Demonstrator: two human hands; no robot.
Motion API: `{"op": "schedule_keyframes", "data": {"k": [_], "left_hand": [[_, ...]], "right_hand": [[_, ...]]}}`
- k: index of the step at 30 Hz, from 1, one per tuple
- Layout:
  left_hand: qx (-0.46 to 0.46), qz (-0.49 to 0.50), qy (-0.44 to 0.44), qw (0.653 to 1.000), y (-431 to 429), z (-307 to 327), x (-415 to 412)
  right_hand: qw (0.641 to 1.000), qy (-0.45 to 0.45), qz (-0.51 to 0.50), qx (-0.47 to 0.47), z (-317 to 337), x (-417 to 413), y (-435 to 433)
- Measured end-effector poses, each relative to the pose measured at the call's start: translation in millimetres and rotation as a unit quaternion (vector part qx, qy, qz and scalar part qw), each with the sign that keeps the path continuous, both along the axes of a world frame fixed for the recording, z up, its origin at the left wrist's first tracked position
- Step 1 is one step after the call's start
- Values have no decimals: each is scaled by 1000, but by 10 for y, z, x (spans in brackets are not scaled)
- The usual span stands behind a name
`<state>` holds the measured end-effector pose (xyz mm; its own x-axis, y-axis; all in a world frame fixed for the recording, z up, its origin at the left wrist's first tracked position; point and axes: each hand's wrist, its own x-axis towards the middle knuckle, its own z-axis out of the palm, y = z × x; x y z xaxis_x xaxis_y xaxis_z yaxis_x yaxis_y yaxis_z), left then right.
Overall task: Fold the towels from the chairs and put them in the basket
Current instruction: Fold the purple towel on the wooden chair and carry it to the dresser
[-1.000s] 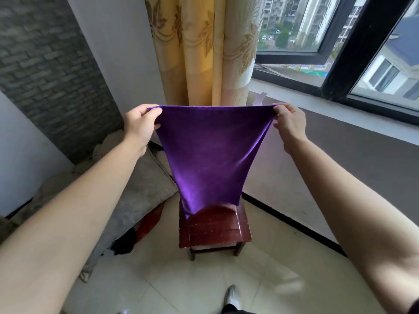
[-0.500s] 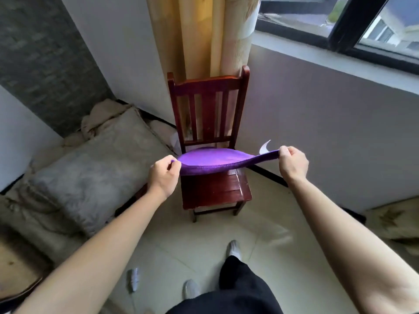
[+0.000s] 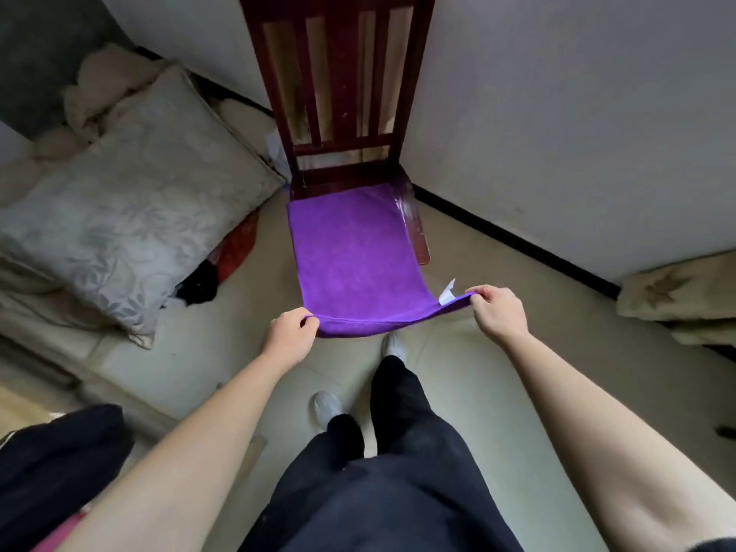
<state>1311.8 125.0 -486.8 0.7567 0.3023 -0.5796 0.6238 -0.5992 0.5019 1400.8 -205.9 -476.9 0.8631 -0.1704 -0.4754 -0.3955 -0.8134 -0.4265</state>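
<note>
Lying now on chair [image 3: 344,93]: towel [image 3: 350,249]

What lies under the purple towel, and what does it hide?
The seat of the wooden chair lies under the purple towel; only the seat's right edge shows, the rest is covered. The left hand and right hand pinch its near corners.

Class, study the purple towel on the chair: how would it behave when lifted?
Probably floppy: the purple towel sags between the left hand and right hand pinching its near corners. Likely light, since fingertip pinches alone carry that edge. It lies flat on the chair seat, so it should drape, not tip.
</note>
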Motion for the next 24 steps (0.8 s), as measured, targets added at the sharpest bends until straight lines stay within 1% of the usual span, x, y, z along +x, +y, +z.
{"op": "schedule_keyframes", "data": {"k": [4, 7, 10, 15, 21, 24], "left_hand": [[-14, 29, 19, 999, 18, -192, 42], [-29, 77, 19, 996, 47, -285, 174], [-19, 126, 8, 992, 80, -330, 400], [16, 221, -15, 975, 162, -474, 972], [29, 263, -36, 964, 381, -886, 1672], [34, 271, -44, 961, 561, -1169, 2036]], "right_hand": [[999, 26, 24, -8, -172, 69, -18], [998, 36, 54, 5, -268, 283, 21], [995, 42, 90, 14, -327, 594, 110], [986, 40, 158, 20, -500, 1382, 320], [980, 12, 198, 23, -924, 2251, 667], [983, 3, 177, 37, -1265, 2641, 866]]}}
